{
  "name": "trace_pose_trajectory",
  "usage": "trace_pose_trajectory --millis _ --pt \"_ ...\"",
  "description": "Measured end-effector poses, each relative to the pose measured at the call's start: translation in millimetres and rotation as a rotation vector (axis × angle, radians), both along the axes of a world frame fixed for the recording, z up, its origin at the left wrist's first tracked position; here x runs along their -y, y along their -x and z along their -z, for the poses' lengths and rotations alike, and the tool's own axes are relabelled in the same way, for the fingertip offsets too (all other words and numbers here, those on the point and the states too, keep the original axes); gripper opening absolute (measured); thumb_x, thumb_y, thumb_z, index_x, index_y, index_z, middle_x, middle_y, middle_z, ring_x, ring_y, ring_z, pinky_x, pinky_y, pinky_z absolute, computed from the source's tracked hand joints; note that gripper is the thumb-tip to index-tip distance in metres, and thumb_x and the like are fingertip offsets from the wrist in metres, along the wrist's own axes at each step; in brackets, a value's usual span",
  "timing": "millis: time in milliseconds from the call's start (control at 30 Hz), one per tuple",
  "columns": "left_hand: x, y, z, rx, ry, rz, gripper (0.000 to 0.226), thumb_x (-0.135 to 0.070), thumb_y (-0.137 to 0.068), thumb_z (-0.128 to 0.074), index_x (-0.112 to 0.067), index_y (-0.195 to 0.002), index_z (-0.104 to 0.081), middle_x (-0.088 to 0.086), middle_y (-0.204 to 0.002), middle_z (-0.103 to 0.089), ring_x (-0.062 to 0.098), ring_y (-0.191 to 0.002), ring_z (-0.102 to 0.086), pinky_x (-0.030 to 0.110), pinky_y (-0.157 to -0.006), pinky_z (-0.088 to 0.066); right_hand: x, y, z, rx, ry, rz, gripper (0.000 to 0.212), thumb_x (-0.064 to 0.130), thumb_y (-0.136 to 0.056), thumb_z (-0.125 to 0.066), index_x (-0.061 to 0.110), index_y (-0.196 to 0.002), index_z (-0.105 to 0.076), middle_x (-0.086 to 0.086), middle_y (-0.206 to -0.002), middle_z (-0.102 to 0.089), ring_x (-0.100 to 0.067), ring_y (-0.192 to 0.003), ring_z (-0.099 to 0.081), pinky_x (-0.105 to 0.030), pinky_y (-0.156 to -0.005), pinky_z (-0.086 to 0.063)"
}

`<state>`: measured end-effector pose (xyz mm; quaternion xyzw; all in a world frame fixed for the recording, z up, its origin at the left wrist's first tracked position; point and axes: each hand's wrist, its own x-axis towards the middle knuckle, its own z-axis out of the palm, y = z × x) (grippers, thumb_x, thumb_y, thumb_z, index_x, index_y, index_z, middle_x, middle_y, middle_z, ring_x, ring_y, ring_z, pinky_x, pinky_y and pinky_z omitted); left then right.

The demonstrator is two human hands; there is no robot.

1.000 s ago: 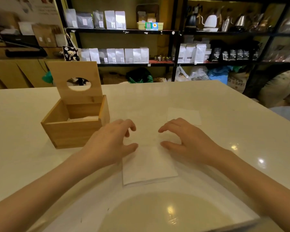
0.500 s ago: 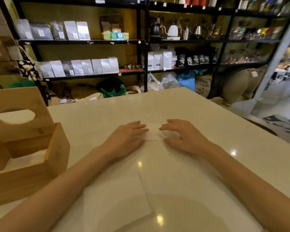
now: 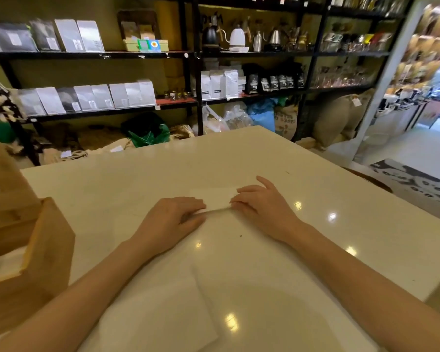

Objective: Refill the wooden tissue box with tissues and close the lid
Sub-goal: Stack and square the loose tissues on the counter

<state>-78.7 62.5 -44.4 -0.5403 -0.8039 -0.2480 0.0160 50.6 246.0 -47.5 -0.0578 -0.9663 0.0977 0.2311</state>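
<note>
The wooden tissue box point(image 3: 46, 252) sits at the left edge of the view, its lid point(image 3: 3, 189) standing upright and open, with white tissue showing inside. A small folded white tissue point(image 3: 215, 198) lies on the pale table straight ahead. My left hand point(image 3: 173, 219) holds its left end and my right hand point(image 3: 262, 207) holds its right end, fingers curled over the near edge, which looks slightly lifted. A larger white tissue sheet point(image 3: 153, 313) lies flat near me, between my forearms.
The glossy cream table point(image 3: 239, 158) ends at the far side and on the right. Behind it stand black shelves point(image 3: 196, 80) with bags, kettles and jars, and sacks on the floor. A patterned mat point(image 3: 414, 181) lies on the floor to the right.
My hands left the near tissue sheet and reached forward onto the small far tissue. The view swung right, so the box now sits at the left edge.
</note>
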Motion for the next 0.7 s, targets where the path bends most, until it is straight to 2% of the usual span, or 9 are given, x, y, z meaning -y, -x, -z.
trace_pose_trajectory --millis 100,167,233,267,300,367,467,600,700 --pt "4 -8 -12 0.111 -0.128 -0.063 0.028 -0.032 -0.083 -0.059 -0.018 -0.105 -0.07 0.0 -0.108 -0.071 0.0 -0.096 -0.06 0.006 -0.079 -0.039 5 0 -6 -0.041 0.087 0.008 0.023 0.021 -0.094 -0.045 0.015 -0.1 -0.067 0.0 -0.104 -0.07 -0.017 -0.103 -0.06 -0.033 -0.11 -0.018" --pt "7 -15 -29 0.14 -0.19 -0.124 0.02 -0.021 -0.086 -0.059 -0.016 -0.101 -0.072 -0.001 -0.101 -0.073 -0.001 -0.086 -0.06 0.0 -0.071 -0.04 12 -2 -17 -0.099 0.208 -0.008 0.02 0.02 -0.092 -0.049 0.015 -0.096 -0.067 0.002 -0.095 -0.071 -0.014 -0.087 -0.061 -0.025 -0.096 -0.035" --pt "14 -20 -48 0.163 -0.176 -0.15 0.021 -0.022 -0.087 -0.057 -0.014 -0.098 -0.072 0.002 -0.096 -0.074 0.009 -0.083 -0.064 0.014 -0.073 -0.047 23 -5 -33 -0.141 0.397 -0.047 0.015 0.02 -0.09 -0.053 0.017 -0.093 -0.068 0.005 -0.087 -0.069 -0.007 -0.08 -0.059 -0.011 -0.07 -0.038" --pt "18 -24 -58 0.173 -0.161 -0.16 0.022 -0.023 -0.087 -0.056 -0.012 -0.096 -0.073 0.004 -0.092 -0.075 0.013 -0.08 -0.065 0.022 -0.073 -0.048 29 -8 -43 -0.15 0.489 -0.064 0.012 0.022 -0.089 -0.056 0.02 -0.092 -0.067 0.008 -0.085 -0.068 -0.004 -0.082 -0.059 -0.01 -0.062 -0.038" --pt "25 -27 -67 0.189 -0.16 -0.173 0.022 -0.024 -0.087 -0.056 -0.012 -0.094 -0.073 0.004 -0.088 -0.074 0.013 -0.076 -0.065 0.025 -0.07 -0.048 36 -11 -51 -0.158 0.574 -0.082 0.009 0.025 -0.086 -0.059 0.024 -0.093 -0.066 0.009 -0.083 -0.068 -0.001 -0.083 -0.06 -0.011 -0.059 -0.039" --pt "40 -36 -80 0.264 -0.199 -0.208 0.021 -0.024 -0.086 -0.056 -0.013 -0.093 -0.073 0.0 -0.079 -0.072 0.008 -0.073 -0.064 0.02 -0.068 -0.049 47 -18 -66 -0.155 0.706 -0.126 0.016 0.027 -0.08 -0.067 0.029 -0.096 -0.066 0.009 -0.082 -0.07 0.001 -0.083 -0.062 -0.012 -0.068 -0.042" --pt "65 -53 -92 0.516 -0.278 -0.241 0.016 -0.022 -0.084 -0.057 -0.017 -0.085 -0.072 -0.006 -0.071 -0.074 0.012 -0.07 -0.069 0.021 -0.065 -0.057 64 -27 -79 -0.142 0.828 -0.213 0.016 0.019 -0.077 -0.07 0.026 -0.091 -0.069 0.005 -0.083 -0.072 -0.005 -0.081 -0.067 -0.013 -0.075 -0.05" --pt "100 -67 -98 0.828 -0.249 -0.298 0.012 -0.019 -0.081 -0.06 -0.016 -0.08 -0.071 -0.004 -0.059 -0.073 0.008 -0.053 -0.067 0.018 -0.048 -0.056 87 -33 -80 -0.088 1.01 -0.258 0.014 0.009 -0.082 -0.063 0.02 -0.078 -0.071 0.008 -0.064 -0.071 -0.007 -0.063 -0.066 -0.02 -0.053 -0.053" --pt "124 -75 -93 1.023 -0.207 -0.307 0.013 -0.017 -0.078 -0.062 -0.01 -0.082 -0.072 0.003 -0.063 -0.074 0.009 -0.046 -0.064 0.017 -0.041 -0.053 103 -34 -72 0.095 1.145 -0.26 0.009 0.014 -0.083 -0.062 0.014 -0.085 -0.071 0.004 -0.068 -0.071 -0.009 -0.06 -0.064 -0.021 -0.045 -0.049"
